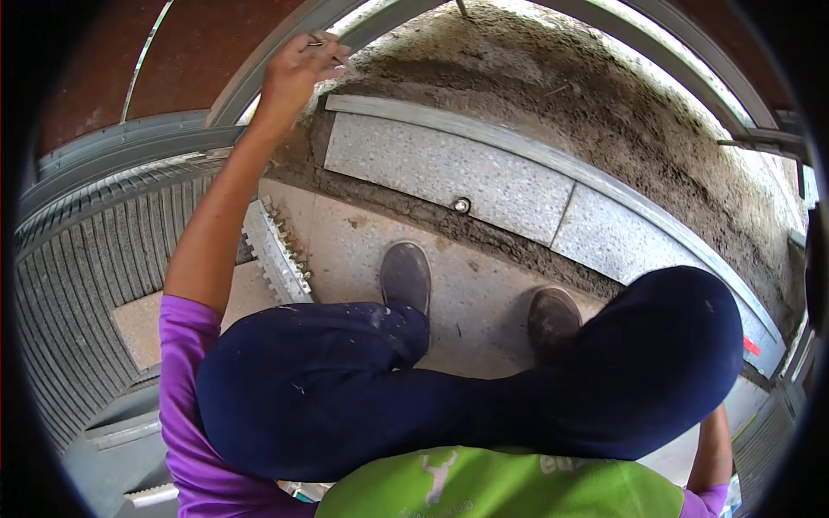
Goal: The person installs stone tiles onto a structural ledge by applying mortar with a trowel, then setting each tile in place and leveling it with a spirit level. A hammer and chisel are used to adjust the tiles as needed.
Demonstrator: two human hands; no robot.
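at eleven o'clock the left hand (pixel 298 69) was closed on a small metal tool (pixel 321 41) against the frame (pixel 259 73). two stone slabs (pixel 440 168) lay set (mortar (pixel 553 95) beyond looked bare). the right hand was hidden, so i cannot tell its state.

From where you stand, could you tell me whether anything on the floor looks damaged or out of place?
Yes. A band of bare, rough mortar lies beyond the metal threshold strip, with no tiles, unlike the speckled stone slabs beside it. A metal comb plate also lies loose and skewed by the left forearm.
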